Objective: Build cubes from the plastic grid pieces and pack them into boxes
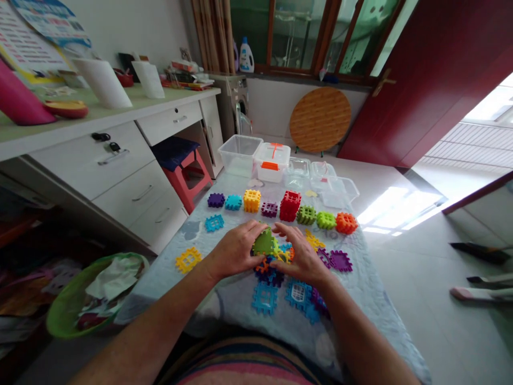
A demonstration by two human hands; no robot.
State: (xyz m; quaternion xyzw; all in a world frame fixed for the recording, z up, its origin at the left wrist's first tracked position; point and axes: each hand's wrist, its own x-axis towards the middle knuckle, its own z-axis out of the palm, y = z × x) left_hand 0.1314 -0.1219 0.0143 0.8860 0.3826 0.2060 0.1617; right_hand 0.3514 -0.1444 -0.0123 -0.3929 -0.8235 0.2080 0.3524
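Near the middle of the cloth-covered table, my left hand (pixel 238 247) grips a dark green tile (pixel 263 242) between thumb and fingers. My right hand (pixel 301 255) curves around the right side of the pile of interlocking tiles, its thumb and fingers apart. Between my hands lie lime, orange and dark blue pieces, partly hidden. Blue tiles (pixel 264 298) are close to me. A purple tile (pixel 340 261) lies to the right, a yellow tile (pixel 188 260) to the left. Behind my hands stands a row of colour-sorted stacks, including a red stack (pixel 290 206) and a yellow stack (pixel 252 201).
An open clear bin (pixel 241 155), a lidded box with orange latches (pixel 272 161) and clear containers (pixel 298 171) stand at the table's far end. A green basket (pixel 60 310) and a red stool (pixel 188 179) are left of the table. White drawers (pixel 124 184) line the left.
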